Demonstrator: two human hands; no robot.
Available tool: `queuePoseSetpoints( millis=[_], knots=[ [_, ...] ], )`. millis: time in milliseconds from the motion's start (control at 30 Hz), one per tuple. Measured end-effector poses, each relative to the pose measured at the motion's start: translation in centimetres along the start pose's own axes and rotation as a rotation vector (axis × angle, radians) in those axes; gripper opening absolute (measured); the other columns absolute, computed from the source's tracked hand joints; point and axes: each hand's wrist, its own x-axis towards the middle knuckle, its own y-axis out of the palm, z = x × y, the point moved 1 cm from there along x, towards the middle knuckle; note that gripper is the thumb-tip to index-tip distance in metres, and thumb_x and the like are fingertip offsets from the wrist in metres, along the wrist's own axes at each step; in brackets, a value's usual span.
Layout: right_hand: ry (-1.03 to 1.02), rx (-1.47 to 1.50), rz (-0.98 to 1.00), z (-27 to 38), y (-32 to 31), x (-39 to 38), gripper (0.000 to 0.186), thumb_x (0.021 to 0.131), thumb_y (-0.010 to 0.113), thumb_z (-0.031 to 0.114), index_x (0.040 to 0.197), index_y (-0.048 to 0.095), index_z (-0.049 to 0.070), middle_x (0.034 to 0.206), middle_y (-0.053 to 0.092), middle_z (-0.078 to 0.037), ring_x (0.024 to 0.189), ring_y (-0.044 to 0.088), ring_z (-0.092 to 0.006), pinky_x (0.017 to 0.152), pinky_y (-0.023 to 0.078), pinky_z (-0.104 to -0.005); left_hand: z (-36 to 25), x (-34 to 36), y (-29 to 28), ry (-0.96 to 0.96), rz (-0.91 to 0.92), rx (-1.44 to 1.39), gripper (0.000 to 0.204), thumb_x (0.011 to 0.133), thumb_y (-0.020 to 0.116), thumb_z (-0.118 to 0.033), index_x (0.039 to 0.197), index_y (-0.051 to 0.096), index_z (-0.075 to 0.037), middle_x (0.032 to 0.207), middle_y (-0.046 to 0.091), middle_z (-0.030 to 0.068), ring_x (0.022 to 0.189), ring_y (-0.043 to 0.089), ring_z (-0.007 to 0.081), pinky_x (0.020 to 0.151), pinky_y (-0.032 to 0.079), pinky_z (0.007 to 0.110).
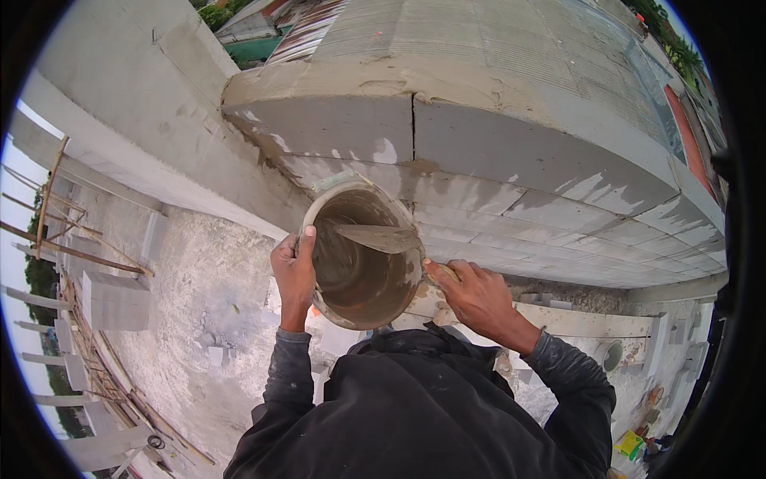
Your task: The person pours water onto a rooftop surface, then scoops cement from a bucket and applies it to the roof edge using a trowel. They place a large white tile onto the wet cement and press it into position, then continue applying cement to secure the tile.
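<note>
A round bucket (357, 320) coated inside with grey mortar is tilted so that its mouth faces me. My left hand (295, 267) grips the bucket's left rim, thumb laid over the edge. In my right hand (476, 298) is the handle of a trowel (381, 237), and its mortar-smeared blade reaches across into the bucket's mouth. Wet mortar (343, 259) clings to the bucket's inner wall; how much lies deeper is hard to make out. Just beyond the bucket stands a wall of grey blocks (343, 128), its top edge smeared with mortar.
A concrete column (152, 96) rises at the left of the block wall. Below lies a rough floor with a loose block (116, 302), wooden poles (49, 195) and rubble (214, 349). Another bucket (612, 355) is at the lower right. Corrugated roofing (479, 40) spreads beyond the wall.
</note>
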Motion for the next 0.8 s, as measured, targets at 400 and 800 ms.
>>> queuePoseSetpoints(
  millis=[400,800],
  knots=[
    [-0.127,0.157,0.422,4.2,4.4,4.1,0.07,0.093,0.067,0.015,0.157,0.039,0.005,0.1,0.068,-0.023,0.083,0.075,-0.0398,0.069,0.06,-0.0474,-2.7,-1.1,-2.4,0.083,-0.075,-0.008,0.053,0.108,0.066,-0.03,0.07,0.034,-0.013,0.07,0.031,-0.0103,0.068,0.026,0.0042,0.059,0.02,0.029],
    [-0.138,0.121,0.345,4.4,4.3,4.5,0.064,0.097,0.062,0.016,0.156,0.042,0.006,0.102,0.069,-0.025,0.078,0.074,-0.0403,0.067,0.06,-0.05,-3.9,-2.1,-2.4,0.193,-0.096,0.058,0.054,0.106,0.069,-0.032,0.069,0.037,-0.009,0.069,0.031,-0.0088,0.068,0.028,0.0052,0.058,0.022,0.029]
  ],
)
